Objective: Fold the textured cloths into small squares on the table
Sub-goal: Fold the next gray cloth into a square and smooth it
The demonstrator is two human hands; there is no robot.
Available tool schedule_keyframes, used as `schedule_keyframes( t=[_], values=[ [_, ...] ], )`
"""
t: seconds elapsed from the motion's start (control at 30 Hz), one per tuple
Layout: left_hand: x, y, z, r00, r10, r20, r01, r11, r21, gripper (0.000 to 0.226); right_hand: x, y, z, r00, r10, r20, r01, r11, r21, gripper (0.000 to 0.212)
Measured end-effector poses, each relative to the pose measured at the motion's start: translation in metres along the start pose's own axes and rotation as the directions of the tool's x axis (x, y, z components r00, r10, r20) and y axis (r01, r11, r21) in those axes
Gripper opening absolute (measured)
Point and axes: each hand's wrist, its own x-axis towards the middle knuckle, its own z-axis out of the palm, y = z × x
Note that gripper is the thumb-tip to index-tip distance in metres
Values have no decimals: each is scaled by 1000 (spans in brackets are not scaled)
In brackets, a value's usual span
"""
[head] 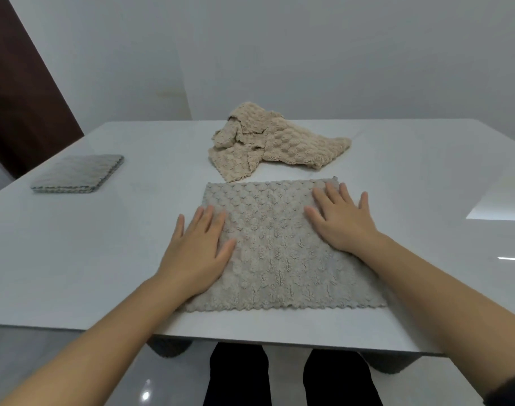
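A grey-beige textured cloth (pixel 275 247) lies spread flat near the front edge of the white table (pixel 74 259). My left hand (pixel 196 250) rests palm down on its left edge, fingers apart. On the cloth's right part my right hand (pixel 342 219) also presses flat, fingers spread. Behind it a tan textured cloth (pixel 272 142) lies crumpled in a heap. A grey cloth folded into a small square (pixel 79 174) sits at the far left of the table.
A pale wall stands behind the table and a dark brown door panel (pixel 19 92) is at the left. My dark-clad legs (pixel 288 376) show below the table's front edge. Bright reflections lie on the table's right side.
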Motion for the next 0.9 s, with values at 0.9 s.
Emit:
schedule_keyframes(
  t=[0.9],
  values=[
    [-49,26,-8,794,531,-297,-579,809,-100,22,-114,-33,-17,861,-498,-108,509,849,144,63]
  ],
)
